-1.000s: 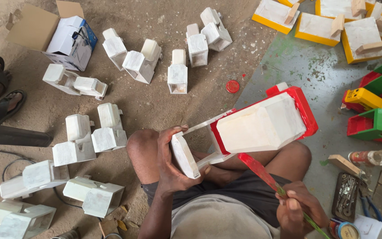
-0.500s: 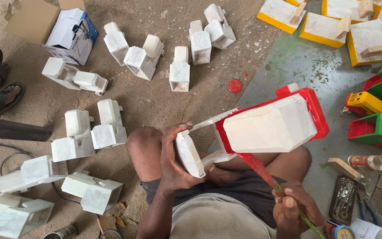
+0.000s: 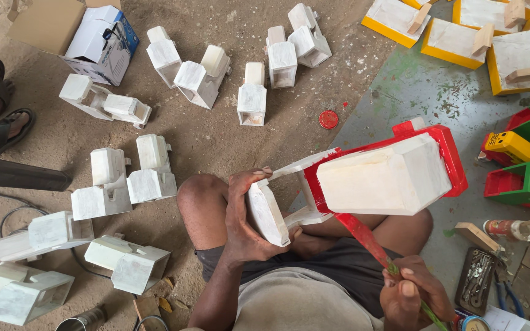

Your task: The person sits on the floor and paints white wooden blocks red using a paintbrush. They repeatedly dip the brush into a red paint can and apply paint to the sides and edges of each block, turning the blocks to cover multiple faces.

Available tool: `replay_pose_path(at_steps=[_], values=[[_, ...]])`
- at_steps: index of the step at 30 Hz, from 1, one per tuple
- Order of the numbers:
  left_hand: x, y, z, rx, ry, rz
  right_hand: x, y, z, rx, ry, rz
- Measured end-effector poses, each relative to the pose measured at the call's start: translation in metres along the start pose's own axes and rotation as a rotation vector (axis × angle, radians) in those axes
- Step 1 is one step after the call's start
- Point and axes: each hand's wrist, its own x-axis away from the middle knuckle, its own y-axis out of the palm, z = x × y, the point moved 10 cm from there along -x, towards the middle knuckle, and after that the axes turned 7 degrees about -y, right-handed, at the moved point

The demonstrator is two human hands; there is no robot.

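**Red paint on a white wooden toy truck**

Over the last second the toy truck [image 3: 363, 184] has tilted a little further up and to the right, and the brush has slid along under its lower edge; the hands have hardly shifted.

The truck sits in front of the seated person, above the knees, its big white box body rimmed in fresh red, its small white cab end pointing toward the left hand [image 3: 249, 214]. That hand is clamped around the cab, fingers wrapped over the top and thumb underneath, wrist bent, forearm rising from the lap. The right hand [image 3: 412, 294] is low at the right, fingers pinched shut on the green handle of the brush [image 3: 369, 242], whose red-coated head reaches up to touch the underside of the truck's body.

On the dirt floor [image 3: 216, 141] to the left lie many unpainted white toy trucks [image 3: 124, 178]. A red lid [image 3: 328, 119] rests nearby. Yellow-edged pieces [image 3: 461, 30] lie top right, and green, red and yellow toys [image 3: 522, 165] stand at the right.
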Motion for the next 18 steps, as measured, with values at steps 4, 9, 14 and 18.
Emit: replay_pose_path(at_steps=[4,9,14,18], values=[[-0.001,0.001,0.0,0.019,0.008,0.0,-0.001,0.003,0.0,0.013,0.002,-0.03],[0.0,0.001,0.002,0.027,0.01,0.005,0.0,-0.009,0.004,0.003,0.006,0.023],[0.001,-0.001,0.014,0.016,0.104,0.033,0.008,-0.024,0.016,-0.001,0.081,0.065],[0.0,-0.003,0.023,-0.07,0.133,0.041,0.013,-0.027,0.015,-0.009,0.009,0.045]])
